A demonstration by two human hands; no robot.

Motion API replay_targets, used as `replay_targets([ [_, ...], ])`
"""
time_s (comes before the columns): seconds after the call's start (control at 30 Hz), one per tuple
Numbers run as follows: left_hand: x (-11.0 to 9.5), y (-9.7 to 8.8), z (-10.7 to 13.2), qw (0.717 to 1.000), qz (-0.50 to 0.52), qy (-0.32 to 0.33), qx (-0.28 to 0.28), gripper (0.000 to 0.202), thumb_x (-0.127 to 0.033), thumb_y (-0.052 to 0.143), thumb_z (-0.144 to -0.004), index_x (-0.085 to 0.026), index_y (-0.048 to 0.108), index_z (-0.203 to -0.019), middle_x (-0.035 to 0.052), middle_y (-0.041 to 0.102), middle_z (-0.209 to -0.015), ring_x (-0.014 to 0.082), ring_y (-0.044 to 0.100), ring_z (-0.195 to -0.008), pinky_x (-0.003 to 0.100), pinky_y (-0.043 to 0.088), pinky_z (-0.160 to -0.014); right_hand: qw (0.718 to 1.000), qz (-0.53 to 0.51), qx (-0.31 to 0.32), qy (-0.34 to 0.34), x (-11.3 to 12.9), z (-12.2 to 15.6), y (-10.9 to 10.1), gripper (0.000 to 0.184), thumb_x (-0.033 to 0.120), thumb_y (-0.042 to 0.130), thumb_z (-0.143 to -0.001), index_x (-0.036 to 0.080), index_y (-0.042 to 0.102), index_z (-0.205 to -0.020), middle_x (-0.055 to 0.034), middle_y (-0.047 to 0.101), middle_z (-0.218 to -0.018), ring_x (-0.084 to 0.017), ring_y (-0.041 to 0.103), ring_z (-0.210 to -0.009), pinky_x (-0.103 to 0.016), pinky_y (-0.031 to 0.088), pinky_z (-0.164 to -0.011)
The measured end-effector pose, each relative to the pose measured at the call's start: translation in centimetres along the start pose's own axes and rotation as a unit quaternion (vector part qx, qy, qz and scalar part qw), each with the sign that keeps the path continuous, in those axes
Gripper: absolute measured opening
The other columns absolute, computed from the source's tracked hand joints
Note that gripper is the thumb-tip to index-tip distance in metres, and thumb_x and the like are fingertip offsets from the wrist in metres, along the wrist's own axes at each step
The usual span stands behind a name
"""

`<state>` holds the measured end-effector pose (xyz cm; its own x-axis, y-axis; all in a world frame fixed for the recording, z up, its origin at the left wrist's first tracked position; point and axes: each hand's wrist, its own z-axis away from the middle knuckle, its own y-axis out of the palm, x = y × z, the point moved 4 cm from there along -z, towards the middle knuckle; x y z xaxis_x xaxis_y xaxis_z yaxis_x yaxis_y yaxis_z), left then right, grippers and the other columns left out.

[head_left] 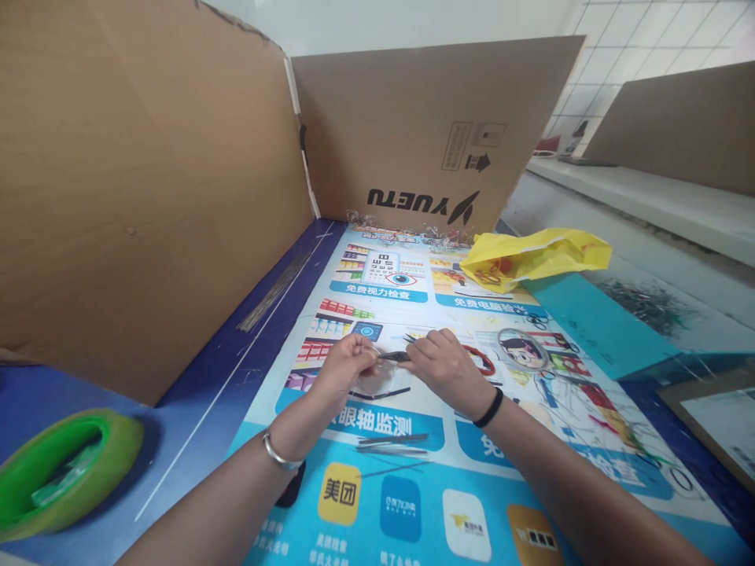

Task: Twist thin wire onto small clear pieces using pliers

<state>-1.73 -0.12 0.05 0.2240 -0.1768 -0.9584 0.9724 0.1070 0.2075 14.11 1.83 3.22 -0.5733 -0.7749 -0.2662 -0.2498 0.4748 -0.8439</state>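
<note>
My left hand is closed in a pinch on a clear round lens with a thin dark rim, held just above a printed poster. My right hand is closed on small dark pliers whose tip meets the lens edge between the two hands. A silver bangle sits on my left wrist and a black band on my right wrist. A few thin metal wires lie on the poster just in front of my hands.
Cardboard walls stand to the left and behind. A green roll of tape lies at the near left. A yellow plastic bag rests at the back right, with more wire pieces and glasses frames to the right.
</note>
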Motion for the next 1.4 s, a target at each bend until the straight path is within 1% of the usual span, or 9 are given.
replay_targets([
  [0.13, -0.09, 0.08, 0.01, 1.000, 0.004, -0.007, -0.001, 0.017, -0.017, 0.063, -0.062, -0.017, 0.049, -0.072, -0.0027, 0.058, -0.054, 0.0073, 0.050, -0.046, 0.019, 0.035, -0.050, 1.000, -0.011, -0.011, 0.012, -0.11, 0.06, 0.16, 0.028, 0.037, 0.044, -0.089, 0.016, 0.056, -0.075, -0.0042, 0.054, -0.071, -0.016, 0.041, -0.072, -0.031, 0.025, -0.068],
  [0.27, 0.05, 0.06, -0.08, 1.000, 0.004, 0.003, -0.002, 0.018, -0.019, 0.063, -0.064, -0.017, 0.049, -0.075, -0.0036, 0.058, -0.055, 0.0073, 0.051, -0.047, 0.019, 0.036, -0.051, 0.999, -0.029, -0.006, 0.025, -0.18, -0.02, 0.34, 0.028, 0.039, 0.044, -0.088, 0.016, 0.058, -0.077, -0.0048, 0.055, -0.072, -0.017, 0.042, -0.075, -0.031, 0.026, -0.068],
  [0.4, 0.22, 0.03, -0.13, 1.000, 0.000, 0.010, -0.007, 0.019, -0.023, 0.064, -0.065, -0.017, 0.049, -0.076, -0.0044, 0.057, -0.055, 0.0082, 0.053, -0.049, 0.019, 0.038, -0.052, 0.999, -0.024, -0.004, 0.020, -0.12, -0.14, 0.14, 0.027, 0.038, 0.046, -0.087, 0.016, 0.058, -0.078, -0.0052, 0.056, -0.073, -0.018, 0.042, -0.075, -0.031, 0.025, -0.068],
  [0.67, 0.06, 0.07, -0.12, 1.000, 0.000, -0.002, -0.017, 0.021, -0.023, 0.065, -0.062, -0.017, 0.049, -0.075, -0.0035, 0.057, -0.055, 0.0083, 0.053, -0.048, 0.019, 0.038, -0.051, 1.000, 0.001, 0.005, 0.009, 0.02, -0.15, -0.28, 0.026, 0.036, 0.044, -0.088, 0.016, 0.056, -0.078, -0.0047, 0.054, -0.072, -0.017, 0.041, -0.074, -0.032, 0.025, -0.068],
  [0.93, -0.09, -0.06, -0.08, 1.000, -0.022, 0.002, -0.001, 0.022, -0.021, 0.064, -0.064, -0.017, 0.048, -0.078, -0.0022, 0.060, -0.059, 0.0082, 0.053, -0.049, 0.020, 0.039, -0.052, 1.000, 0.009, 0.017, 0.003, 0.05, -0.05, -0.01, 0.027, 0.037, 0.043, -0.089, 0.016, 0.055, -0.076, -0.0047, 0.053, -0.072, -0.017, 0.039, -0.073, -0.032, 0.024, -0.067],
  [1.1, -0.20, -0.09, -0.04, 0.999, -0.029, 0.007, 0.016, 0.020, -0.020, 0.063, -0.064, -0.017, 0.047, -0.077, -0.0034, 0.058, -0.057, 0.0075, 0.052, -0.048, 0.019, 0.038, -0.053, 1.000, 0.006, 0.015, 0.001, 0.03, -0.03, 0.09, 0.028, 0.037, 0.043, -0.089, 0.016, 0.054, -0.074, -0.0042, 0.053, -0.071, -0.017, 0.039, -0.072, -0.032, 0.024, -0.067],
  [1.23, -0.15, -0.03, -0.06, 1.000, -0.022, 0.003, 0.001, 0.022, -0.020, 0.063, -0.064, -0.017, 0.046, -0.078, -0.0042, 0.057, -0.056, 0.0073, 0.052, -0.048, 0.019, 0.037, -0.053, 1.000, 0.005, 0.012, 0.013, 0.13, 0.08, 0.38, 0.028, 0.038, 0.044, -0.088, 0.016, 0.055, -0.075, -0.0049, 0.054, -0.073, -0.018, 0.040, -0.073, -0.032, 0.025, -0.067],
  [1.4, -0.06, 0.08, -0.09, 0.999, 0.013, 0.006, -0.031, 0.025, -0.022, 0.065, -0.062, -0.017, 0.046, -0.077, -0.0057, 0.054, -0.052, 0.0080, 0.052, -0.049, 0.018, 0.038, -0.054, 0.999, 0.004, 0.002, 0.044, 0.45, 0.09, 0.64, 0.028, 0.038, 0.045, -0.088, 0.016, 0.057, -0.075, -0.0055, 0.054, -0.072, -0.018, 0.040, -0.072, -0.033, 0.024, -0.067],
])
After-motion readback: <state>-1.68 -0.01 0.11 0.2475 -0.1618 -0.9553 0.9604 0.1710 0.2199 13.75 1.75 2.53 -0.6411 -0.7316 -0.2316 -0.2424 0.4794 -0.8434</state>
